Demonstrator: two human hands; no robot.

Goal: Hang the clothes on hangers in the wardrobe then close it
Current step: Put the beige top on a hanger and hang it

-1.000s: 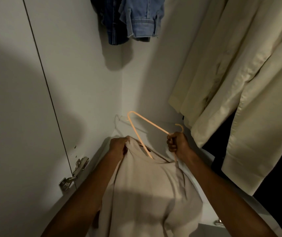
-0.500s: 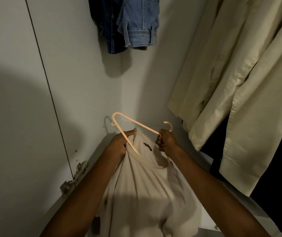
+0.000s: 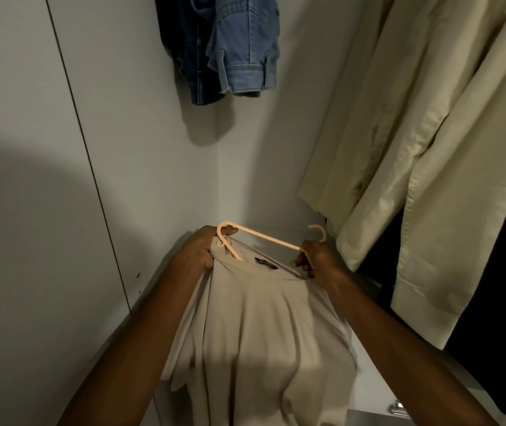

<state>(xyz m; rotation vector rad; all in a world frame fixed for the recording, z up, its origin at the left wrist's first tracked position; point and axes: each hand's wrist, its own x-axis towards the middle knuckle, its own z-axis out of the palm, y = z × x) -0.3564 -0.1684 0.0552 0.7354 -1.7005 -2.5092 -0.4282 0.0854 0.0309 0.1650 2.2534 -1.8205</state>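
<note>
Person stands at an open white wardrobe (image 3: 141,149), both hands low in front. Left hand (image 3: 199,250) grips the collar edge of a beige soft-knit shirt (image 3: 257,333) together with the left shoulder end of a thin peach plastic hanger (image 3: 264,239); fingers curled round cloth and plastic, thumb poking through the hanger's bend. Right hand (image 3: 316,259) pinches the hanger at the neck just below its hook, which curls up and to the right.

Key relation: the hanger's long axis runs left-to-right between the two hands, tilted slightly down toward the right. Its left end sits at the neck opening; the right arm of the hanger looks already inside the collar, though cloth hides that part. Shirt body hangs straight down from the collar toward the camera. The left hand is the nearer one to the unseated shoulder, so likely it pulls cloth over that end while the right steadies the hook.

Already hanging: blue denim jacket (image 3: 239,47) at top centre, pale cream long-sleeved shirts (image 3: 429,149) at right, a dark garment (image 3: 497,318) behind them. Rail not in view. Door not yet closed.
</note>
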